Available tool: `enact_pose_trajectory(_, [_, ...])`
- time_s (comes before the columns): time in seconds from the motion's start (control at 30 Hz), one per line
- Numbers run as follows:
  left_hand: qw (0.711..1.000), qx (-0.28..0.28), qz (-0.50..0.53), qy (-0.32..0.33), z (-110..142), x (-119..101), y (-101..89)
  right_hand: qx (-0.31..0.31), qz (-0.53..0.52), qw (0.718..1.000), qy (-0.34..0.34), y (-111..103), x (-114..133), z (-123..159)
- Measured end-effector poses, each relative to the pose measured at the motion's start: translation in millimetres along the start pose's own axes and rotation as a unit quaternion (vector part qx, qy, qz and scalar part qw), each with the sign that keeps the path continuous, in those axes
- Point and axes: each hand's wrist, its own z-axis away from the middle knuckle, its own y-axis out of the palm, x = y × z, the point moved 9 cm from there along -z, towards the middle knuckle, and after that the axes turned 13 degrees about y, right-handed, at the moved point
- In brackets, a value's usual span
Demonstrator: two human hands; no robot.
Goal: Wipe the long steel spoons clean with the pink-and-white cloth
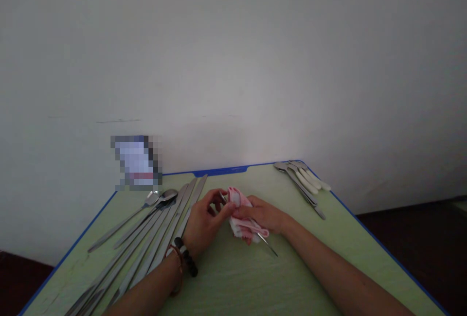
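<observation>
My left hand [204, 221] pinches one end of a thin metal utensil [268, 247] near the middle of the table. My right hand [266, 215] is closed around a pink cloth [241, 214] wrapped about that utensil. The utensil's other end pokes out below the cloth towards me. A bead bracelet [186, 256] sits on my left wrist.
Long metal utensils and spoons [156, 228] lie in a row at the left of the pale green table [237, 282] with its blue edge. More spoons with white handles [304, 182] lie at the far right corner. A white wall stands behind; a blurred object [136, 163] sits at the back left.
</observation>
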Motion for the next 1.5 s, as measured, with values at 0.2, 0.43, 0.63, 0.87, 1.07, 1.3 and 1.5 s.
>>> enact_pose_trajectory(0.2, [0.998, -0.059, 0.037, -0.006, 1.3, 2.1, -6.5, -0.002, 0.004, 1.0, -0.011, 0.0, 3.3, 0.4])
enact_pose_trajectory(0.43, [0.971, -0.173, 0.156, -0.049, -2.3, 20.0, -22.7, 0.022, 0.007, 1.0, -0.011, 0.9, 0.6, -3.6])
enact_pose_trajectory(0.63, [0.935, -0.278, 0.217, -0.039, -0.4, 20.6, -42.7, 0.037, 0.035, 0.999, 0.008, 2.4, -1.2, 0.0])
enact_pose_trajectory(0.87, [0.933, -0.267, 0.237, -0.04, -0.8, 25.1, -42.3, 0.038, 0.021, 0.999, 0.011, -0.9, -3.2, 1.5])
enact_pose_trajectory(1.07, [0.955, -0.198, 0.221, -0.006, -2.3, 15.9, -32.5, 0.028, -0.033, 0.999, 0.023, -9.5, -8.6, -2.4])
enact_pose_trajectory(1.3, [0.978, -0.112, 0.165, 0.066, -0.2, -6.4, -20.9, 0.033, -0.049, 0.998, 0.015, -9.2, -6.6, -0.5])
enact_pose_trajectory(1.5, [0.992, -0.047, 0.092, 0.075, 0.6, -8.3, -12.5, 0.02, -0.046, 0.999, 0.011, -11.2, -5.1, -1.3])
